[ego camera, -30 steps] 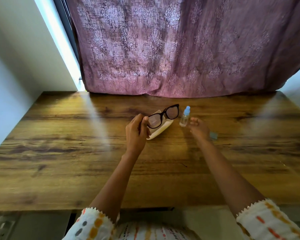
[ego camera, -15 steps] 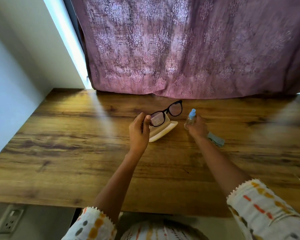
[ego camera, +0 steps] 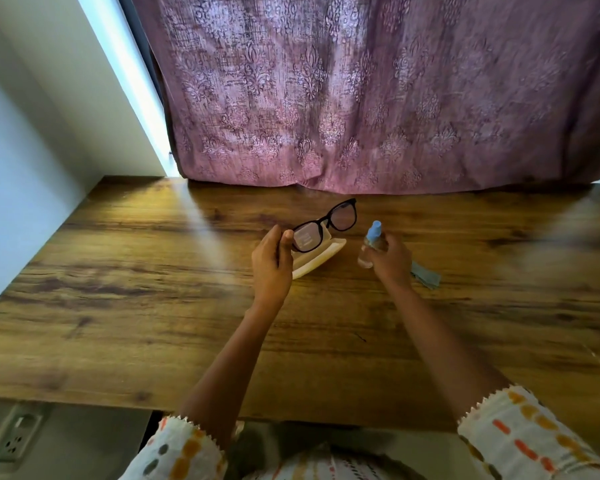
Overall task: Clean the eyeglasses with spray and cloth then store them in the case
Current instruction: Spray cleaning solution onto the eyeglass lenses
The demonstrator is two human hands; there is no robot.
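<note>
My left hand [ego camera: 272, 268] pinches the left end of the black-framed eyeglasses [ego camera: 326, 225] and holds them up above the open cream case [ego camera: 321, 258], which lies on the wooden table [ego camera: 153, 306]. To the right, my right hand [ego camera: 390, 259] grips a small clear spray bottle [ego camera: 369, 245] with a light blue cap, upright and just off the table. A grey-blue cloth [ego camera: 426, 274] lies flat on the table behind my right hand, partly hidden by it.
A mauve patterned curtain [ego camera: 378, 91] hangs along the table's far edge. A white wall [ego camera: 32, 150] borders the left side. A wall socket [ego camera: 14, 436] sits below the table's near left edge.
My right hand reached the spray bottle, closed around it and lifted it slightly. My left hand kept the eyeglasses raised over the case.
</note>
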